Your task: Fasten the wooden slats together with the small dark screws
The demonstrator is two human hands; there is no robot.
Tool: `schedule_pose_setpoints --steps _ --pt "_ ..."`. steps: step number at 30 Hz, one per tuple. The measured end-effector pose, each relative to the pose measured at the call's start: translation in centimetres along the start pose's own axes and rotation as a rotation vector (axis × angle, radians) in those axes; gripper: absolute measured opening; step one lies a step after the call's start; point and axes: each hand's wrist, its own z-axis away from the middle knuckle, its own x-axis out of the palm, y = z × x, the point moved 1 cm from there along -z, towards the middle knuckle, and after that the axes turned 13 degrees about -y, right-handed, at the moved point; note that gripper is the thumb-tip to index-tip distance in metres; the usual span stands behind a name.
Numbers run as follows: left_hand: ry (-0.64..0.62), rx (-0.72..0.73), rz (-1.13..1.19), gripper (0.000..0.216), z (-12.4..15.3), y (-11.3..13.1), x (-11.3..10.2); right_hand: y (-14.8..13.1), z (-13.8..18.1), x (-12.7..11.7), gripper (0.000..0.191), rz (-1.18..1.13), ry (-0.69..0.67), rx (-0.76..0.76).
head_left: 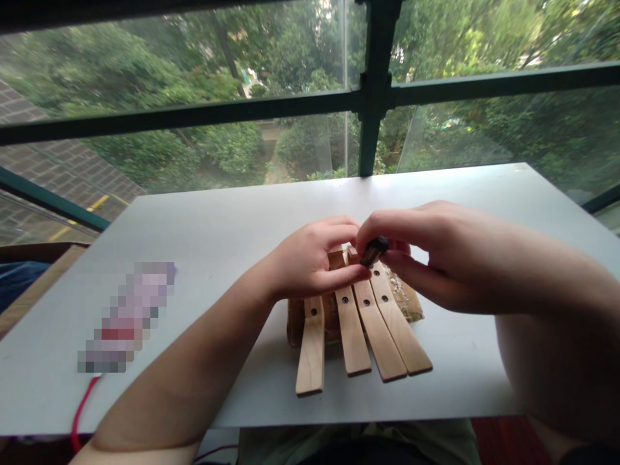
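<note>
My right hand (pixel 426 248) pinches a small dark brown piece (pixel 374 252) between thumb and fingers; its exact kind I cannot make out. From the other side my left hand (pixel 324 252) reaches in, fingers curled and thumb against the lower end of the same piece. Below both hands, several flat pale wooden strips (pixel 356 345) with dark screw heads fan out towards me. Their upper ends rest on a brown taped package (pixel 409 303) and are partly hidden by my hands. One strip (pixel 310 355) lies apart on the left.
The white table (pixel 232 219) stands against a window with a dark green frame (pixel 371 84). A blurred-out flat item (pixel 130 316) with a red cord (pixel 80 410) lies at the left. A cardboard box (pixel 43 278) stands beyond the table's left edge.
</note>
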Motion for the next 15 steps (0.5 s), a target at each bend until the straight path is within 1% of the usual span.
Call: schedule_pose_setpoints --steps 8,15 --pt "0.003 0.003 -0.018 0.02 0.01 0.03 0.03 -0.06 -0.19 0.1 0.02 0.0 0.011 0.057" --pt "-0.003 -0.004 -0.036 0.022 -0.01 0.05 0.05 -0.03 -0.18 0.18 0.017 0.003 0.0 0.08"
